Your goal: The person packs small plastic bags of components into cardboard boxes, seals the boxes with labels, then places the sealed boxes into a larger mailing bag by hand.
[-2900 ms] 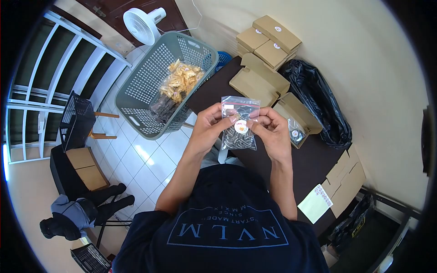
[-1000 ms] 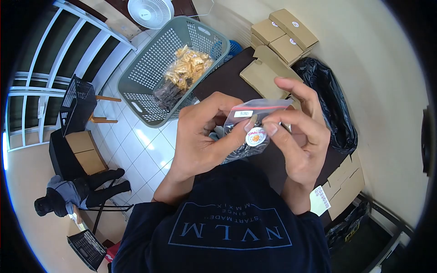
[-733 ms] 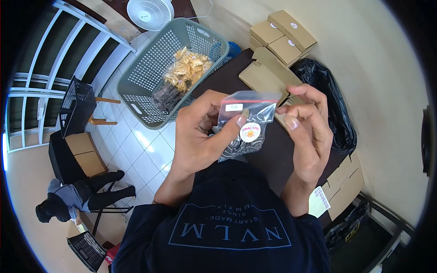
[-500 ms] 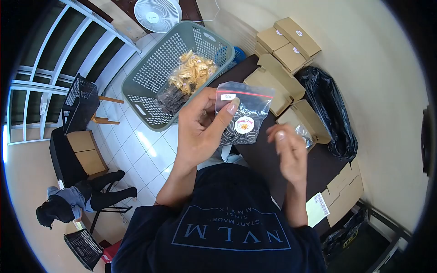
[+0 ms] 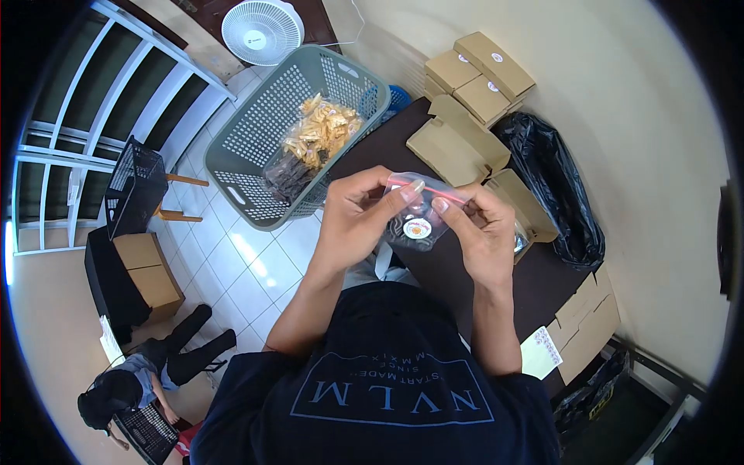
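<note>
Between my two hands is a small clear zip bag (image 5: 419, 229) with a red seal line, a round white sticker and dark striped pieces inside. My left hand (image 5: 358, 219) pinches its top left part, thumb on the front. At the upper right corner, my right hand (image 5: 482, 232) grips the bag between thumb and bent fingers. The bag hangs over the near side of the dark table (image 5: 434, 275). Just right of my right hand stands an open cardboard box (image 5: 527, 203) with clear packaging in it.
A grey-green basket (image 5: 232, 147) holds bags of yellow and dark snacks. Another open box (image 5: 453, 143), stacked closed boxes (image 5: 480, 77) and a black plastic bag (image 5: 554, 186) line the wall. A person (image 5: 132, 387) bends over a black crate (image 5: 147, 434) at lower left.
My right hand has moved up and left and taken hold of the bag's upper right corner. The person at lower left has leaned down toward the black crate.
</note>
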Tool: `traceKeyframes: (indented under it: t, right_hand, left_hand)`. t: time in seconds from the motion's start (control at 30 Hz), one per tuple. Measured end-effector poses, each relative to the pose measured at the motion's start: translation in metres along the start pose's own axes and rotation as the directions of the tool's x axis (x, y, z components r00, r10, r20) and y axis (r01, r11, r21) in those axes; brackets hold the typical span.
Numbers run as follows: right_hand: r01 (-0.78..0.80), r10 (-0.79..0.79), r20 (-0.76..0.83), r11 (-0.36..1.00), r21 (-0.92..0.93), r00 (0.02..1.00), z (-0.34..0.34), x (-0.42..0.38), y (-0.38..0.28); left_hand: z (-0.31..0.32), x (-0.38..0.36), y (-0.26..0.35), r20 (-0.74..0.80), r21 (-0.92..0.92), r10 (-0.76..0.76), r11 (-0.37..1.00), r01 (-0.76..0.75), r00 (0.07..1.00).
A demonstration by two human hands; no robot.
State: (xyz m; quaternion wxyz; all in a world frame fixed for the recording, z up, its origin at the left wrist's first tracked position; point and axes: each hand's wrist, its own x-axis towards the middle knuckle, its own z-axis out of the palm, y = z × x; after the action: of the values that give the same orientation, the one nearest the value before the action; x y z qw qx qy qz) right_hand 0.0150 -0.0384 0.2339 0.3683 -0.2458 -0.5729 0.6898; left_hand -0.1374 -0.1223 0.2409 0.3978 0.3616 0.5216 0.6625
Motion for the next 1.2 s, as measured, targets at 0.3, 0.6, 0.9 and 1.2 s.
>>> traceKeyframes:
  t: [0.3, 0.6, 0.9, 1.2]
  right_hand:
    - [-0.098, 0.109, 0.156, 0.992, -0.075, 0.982, -0.016, -0.013, 0.033]
    - [-0.147, 0.185, 0.280, 0.977, -0.153, 0.942, -0.008, -0.030, 0.056]
    - [-0.151, 0.230, 0.164, 0.909, -0.389, 0.959, -0.013, -0.038, 0.069]
    - [-0.199, 0.432, 0.394, 0.838, -0.509, 0.811, -0.060, -0.046, 0.062]
  left_hand:
    - [-0.031, -0.004, -0.020, 0.298, 0.272, -0.125, 0.961, 0.041, 0.946]
    - [-0.042, -0.030, -0.066, 0.401, 0.177, -0.338, 0.940, 0.290, 0.851]
    - [-0.030, -0.026, -0.086, 0.298, 0.375, -0.190, 0.924, 0.068, 0.936]
    - [-0.054, -0.011, -0.093, -0.043, 0.265, -0.196, 0.943, 0.200, 0.980]
